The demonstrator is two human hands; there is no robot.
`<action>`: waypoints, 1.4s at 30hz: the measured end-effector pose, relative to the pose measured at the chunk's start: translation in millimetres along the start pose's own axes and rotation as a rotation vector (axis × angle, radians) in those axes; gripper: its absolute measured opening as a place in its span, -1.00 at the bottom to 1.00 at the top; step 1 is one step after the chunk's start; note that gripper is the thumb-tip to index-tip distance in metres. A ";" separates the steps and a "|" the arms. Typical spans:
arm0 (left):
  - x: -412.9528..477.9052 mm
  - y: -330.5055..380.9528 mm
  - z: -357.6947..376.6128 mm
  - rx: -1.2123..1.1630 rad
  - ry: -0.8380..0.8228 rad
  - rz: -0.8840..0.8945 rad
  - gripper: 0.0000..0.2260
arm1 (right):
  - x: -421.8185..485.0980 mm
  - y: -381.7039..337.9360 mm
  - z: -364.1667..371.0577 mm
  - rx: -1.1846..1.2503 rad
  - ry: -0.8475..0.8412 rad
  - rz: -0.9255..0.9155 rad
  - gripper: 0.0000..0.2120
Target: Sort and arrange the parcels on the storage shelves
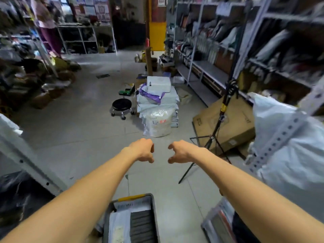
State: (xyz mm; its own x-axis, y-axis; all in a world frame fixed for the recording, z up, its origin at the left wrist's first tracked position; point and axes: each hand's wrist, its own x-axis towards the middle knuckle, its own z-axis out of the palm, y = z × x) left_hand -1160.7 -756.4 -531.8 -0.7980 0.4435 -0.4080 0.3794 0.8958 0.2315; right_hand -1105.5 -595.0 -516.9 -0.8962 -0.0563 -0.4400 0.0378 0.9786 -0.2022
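below, grey crate (106, 225) holds flat parcels (120, 223); left grip (142, 150), right grip (179, 151) loosely curled (both empty).

the parcel stack (157, 100) was pale grey-white, one parcel purple-trimmed. the stool (122, 104) was black, the carton (228, 123) brown, the far panel (157, 35) yellow.

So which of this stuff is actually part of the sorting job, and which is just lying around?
Part of the job:
- the stack of parcels on the floor
- the storage shelves on the right
- the grey crate holding parcels, nearest the camera

Just lying about:
- the black wheeled stool
- the tripod stand
- the flat cardboard box behind it
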 end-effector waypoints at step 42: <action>-335.7 581.2 175.8 0.537 -0.227 1.439 -0.64 | -716.0 187.3 164.3 0.408 0.321 1.310 -0.50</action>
State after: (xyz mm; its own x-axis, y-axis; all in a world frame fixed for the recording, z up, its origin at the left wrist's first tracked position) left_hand -590.0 -379.3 -415.5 0.4408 0.8593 -0.2595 0.8934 -0.3920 0.2195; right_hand -384.1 -403.9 -383.4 -0.1704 0.9388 -0.2995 0.9852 0.1572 -0.0677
